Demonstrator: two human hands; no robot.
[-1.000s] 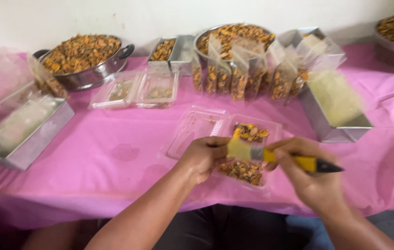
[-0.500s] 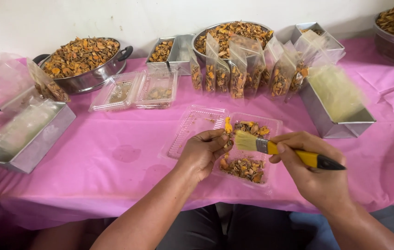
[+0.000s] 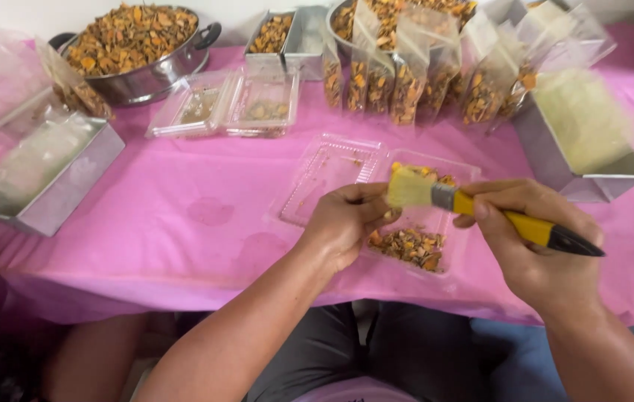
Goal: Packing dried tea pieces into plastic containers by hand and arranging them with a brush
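Since the earlier frame the paintbrush (image 3: 481,208) has lowered a little, its bristles now meeting the left hand (image 3: 347,223) over the open clear clamshell tray (image 3: 332,160). The brush lies almost level, its long axis across the view, pale bristles pointing left, the black handle tip right and slightly down. It has a metal ferrule and yellow handle. The right hand (image 3: 536,246) has its fingers clamped around the handle; the left hand's fingers are curled together, pinching something too small to make out.
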